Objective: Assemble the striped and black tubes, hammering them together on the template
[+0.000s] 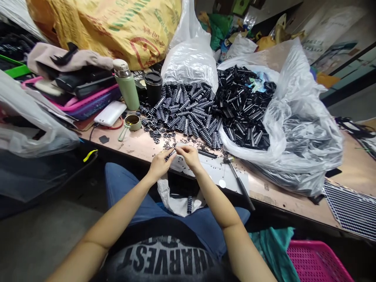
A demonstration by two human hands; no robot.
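Our left hand (160,164) has its fingers curled closed around a small checked tube (169,156), held just above the near edge of the table (264,192). Our right hand (188,154) has thumb and forefinger drawn close together at the tube's far end; we cannot tell whether they pinch anything. Tiny dark bits (188,141) lie scattered about, and a hammer (240,184) rests to the right.

Below the edge, a pale cloth pouch (165,196) sags over our lap with 1 checked tube (189,204) on it. Beyond our hands, a heap of similar tubes (188,111) lies at the mouth of a white plastic bag (189,64). Beside it, a big clear bag (286,129) gapes open, full of black pieces (246,105) and a bluish scrap (257,83). To the left stand a small green cup (135,126), yellowish inside, a lidded black cup (153,88) and a green flask (127,88). A pink basket (70,107) holds a heap topped with pinkish cloth (84,59).

Our shirt (167,260) reads "HARVEST", upside down; the yellow sack (88,23) carries red and green characters we cannot make out.
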